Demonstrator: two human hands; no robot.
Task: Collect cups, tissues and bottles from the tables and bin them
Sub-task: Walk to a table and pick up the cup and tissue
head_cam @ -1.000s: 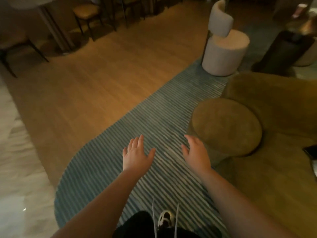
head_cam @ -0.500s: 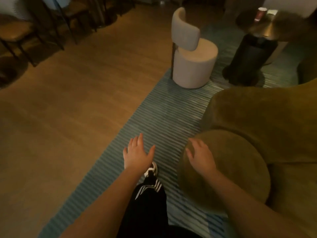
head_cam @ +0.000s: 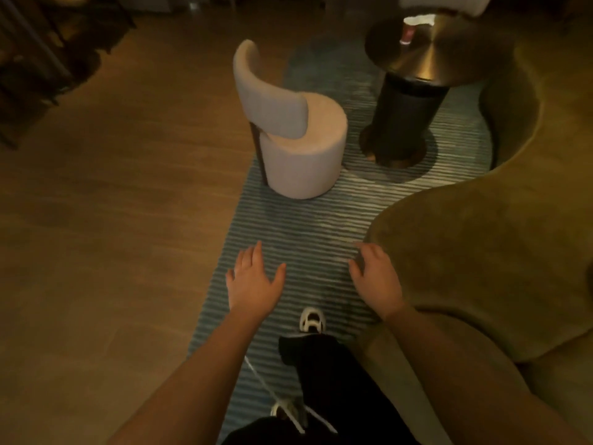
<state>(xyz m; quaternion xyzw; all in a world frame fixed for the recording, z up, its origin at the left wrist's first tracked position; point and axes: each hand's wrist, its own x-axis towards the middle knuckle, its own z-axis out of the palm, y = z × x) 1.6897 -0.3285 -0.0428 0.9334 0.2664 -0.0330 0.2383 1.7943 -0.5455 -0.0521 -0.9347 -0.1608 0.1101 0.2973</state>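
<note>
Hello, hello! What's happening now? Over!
Left hand and right hand open, empty. Red cup waits on round table ahead. White chair beside the path.

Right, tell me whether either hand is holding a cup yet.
No: the left hand and right hand are both empty with fingers spread, while the cup stands on the round table ahead.

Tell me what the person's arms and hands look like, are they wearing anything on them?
No. Both forearms are bare, with no sleeves showing. The left hand and right hand have no gloves, and no watch or rings show in this dim picture.
</note>
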